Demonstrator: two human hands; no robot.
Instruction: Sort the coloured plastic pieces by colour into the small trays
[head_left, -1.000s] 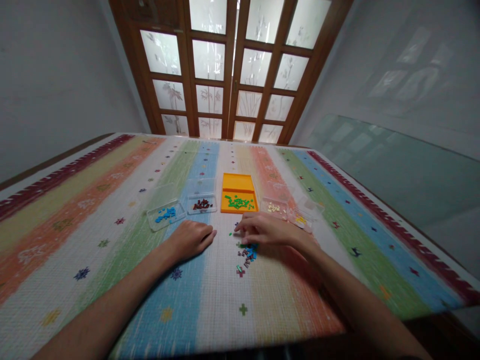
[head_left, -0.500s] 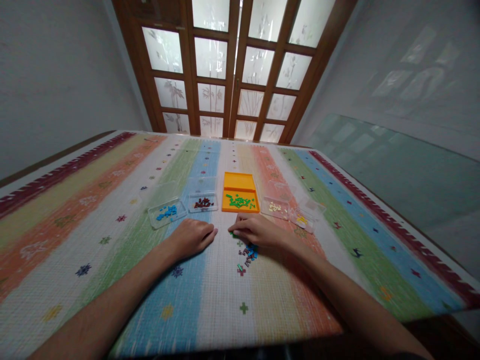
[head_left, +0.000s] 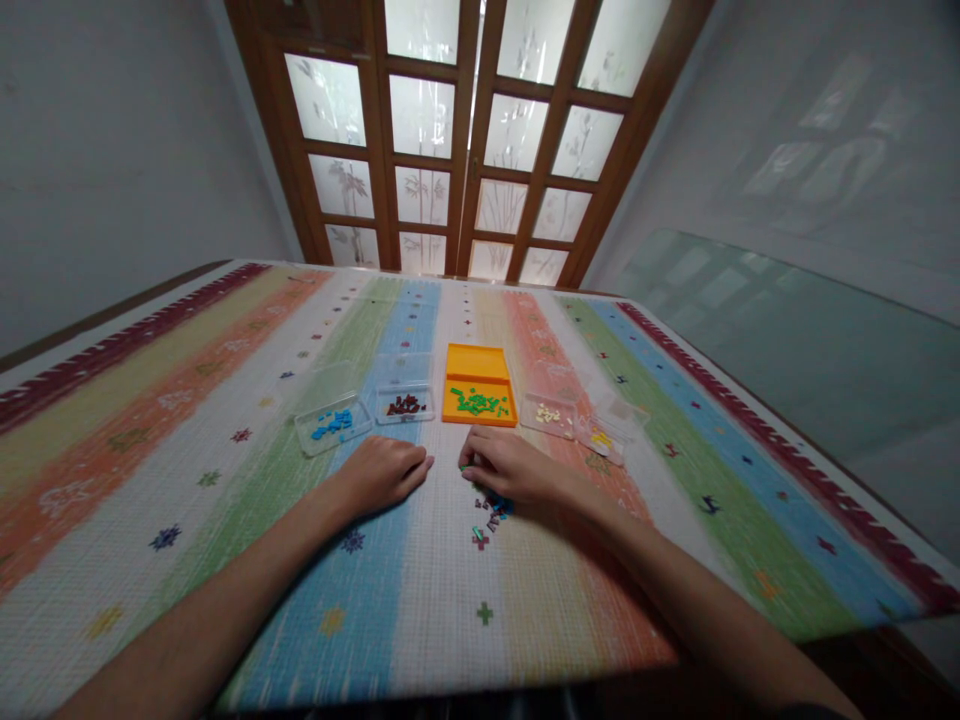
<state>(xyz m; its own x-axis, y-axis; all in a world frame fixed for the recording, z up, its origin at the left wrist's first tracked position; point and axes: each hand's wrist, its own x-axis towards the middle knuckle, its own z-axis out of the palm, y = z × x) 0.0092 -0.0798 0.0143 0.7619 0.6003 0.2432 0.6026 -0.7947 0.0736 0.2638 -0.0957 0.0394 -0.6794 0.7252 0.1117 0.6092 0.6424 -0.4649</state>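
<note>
My left hand (head_left: 381,472) rests on the tablecloth with its fingers curled in and the thumb alongside; the inside of the grip is hidden. Across from it, my right hand (head_left: 504,463) is bent down with the fingertips pinched together. A bit of a small green piece (head_left: 464,467) shows at those fingertips. Partly under the right hand lies a loose pile of small blue pieces (head_left: 504,508) and brown pieces (head_left: 491,521). Just nearer to me is a single green piece (head_left: 478,533). Beyond the hands, an open orange box (head_left: 477,362) contains several green pieces (head_left: 480,403).
Left of the orange box stand clear boxes with brown pieces (head_left: 406,405) and blue pieces (head_left: 333,424). To its right are clear boxes of cream pieces (head_left: 549,413) and yellow pieces (head_left: 601,439). A striped tablecloth (head_left: 442,620) covers the table.
My right hand has shifted slightly toward me and its fingers are a little more bent, covering more of the blue pieces. The left hand stays practically in place.
</note>
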